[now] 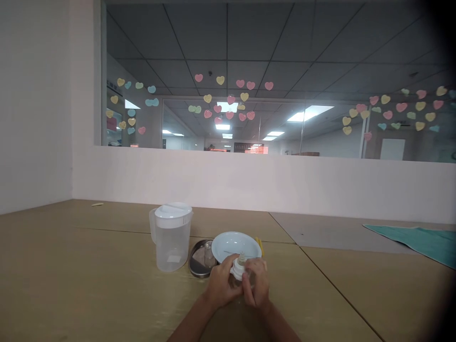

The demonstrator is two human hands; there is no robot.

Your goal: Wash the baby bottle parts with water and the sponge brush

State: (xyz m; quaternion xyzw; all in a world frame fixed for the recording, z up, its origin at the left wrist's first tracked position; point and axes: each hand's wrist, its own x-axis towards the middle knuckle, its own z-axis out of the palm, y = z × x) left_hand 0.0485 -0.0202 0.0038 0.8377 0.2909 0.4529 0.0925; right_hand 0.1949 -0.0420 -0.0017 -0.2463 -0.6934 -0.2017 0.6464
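A baby bottle (238, 269) with a white collar and a clear teat on top is upright between my hands, in front of the bowl. My left hand (221, 284) is closed around its left side. The fingers of my right hand (257, 284) are bent against the right side of the collar and body. Most of the bottle's body is hidden by my fingers. Just beyond it stands a pale blue bowl (228, 241), with a thin, light-coloured stick-like thing in it. Left of the bowl, a round metal tray (194, 267) holds a clear dome-shaped cover (209, 256).
A translucent lidded pitcher (173, 244) stands left of the tray. Something yellow (260, 244) shows behind the bowl's right edge. A teal cloth (420, 240) lies far right on the table (107, 285). Behind rises a wall with a window (285, 47) bearing several heart-shaped notes.
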